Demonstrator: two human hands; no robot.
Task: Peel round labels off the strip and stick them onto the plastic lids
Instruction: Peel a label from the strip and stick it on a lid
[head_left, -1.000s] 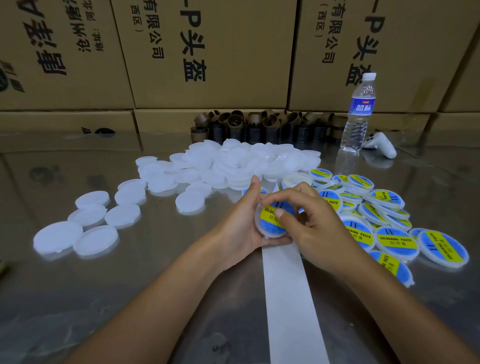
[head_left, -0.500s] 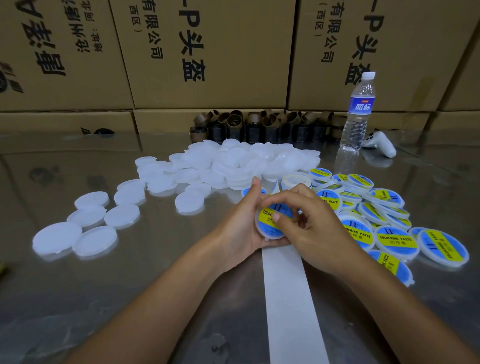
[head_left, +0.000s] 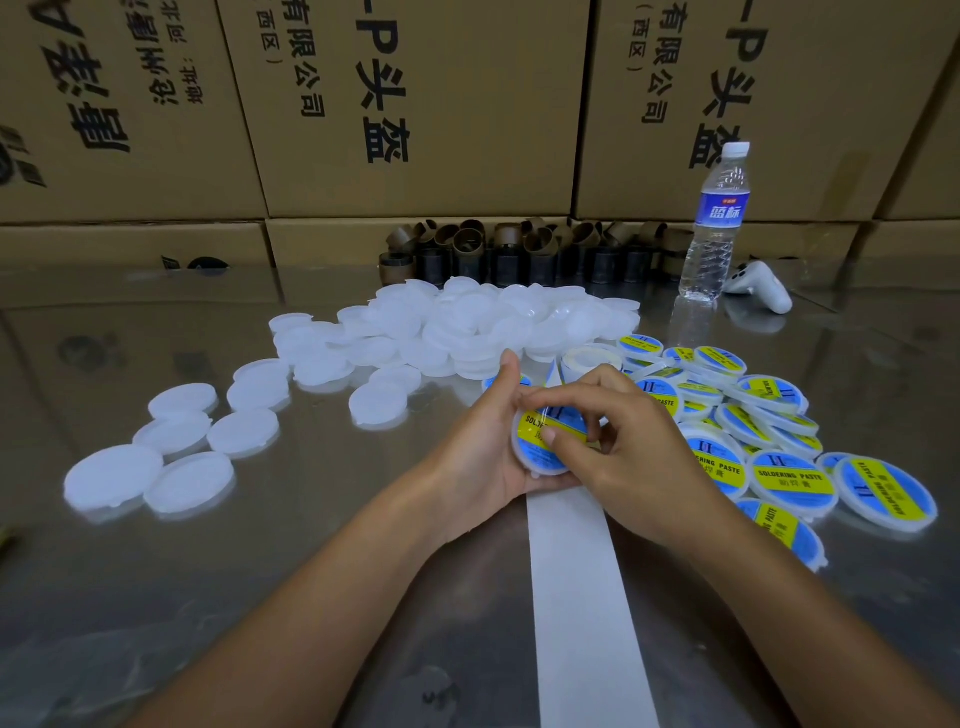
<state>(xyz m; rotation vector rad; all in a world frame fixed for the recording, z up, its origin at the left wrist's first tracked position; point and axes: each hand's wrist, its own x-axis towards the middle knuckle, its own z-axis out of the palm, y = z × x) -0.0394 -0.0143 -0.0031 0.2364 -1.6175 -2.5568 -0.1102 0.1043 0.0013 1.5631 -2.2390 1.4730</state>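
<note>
My left hand (head_left: 483, 447) holds a white plastic lid (head_left: 540, 460) upright at the table's centre, thumb over its top edge. A blue and yellow round label (head_left: 535, 423) lies on the lid's face. My right hand (head_left: 634, 447) grips the same lid from the right, its thumb and fingers pressed on the label. The white backing strip (head_left: 576, 597) runs from under my hands to the near edge. The label roll (head_left: 589, 361) lies just behind my hands. Bare white lids (head_left: 467, 327) are heaped behind and to the left. Labelled lids (head_left: 779, 467) lie to the right.
A water bottle (head_left: 717, 218) and a white controller (head_left: 763, 286) stand at the back right. Several brown cardboard cores (head_left: 519, 249) line the back of the shiny metal table (head_left: 260, 571). Cardboard boxes (head_left: 415, 104) form a wall behind.
My right thumb has slid down across the label on the lid. The lid has stayed at about the same spot between my hands.
</note>
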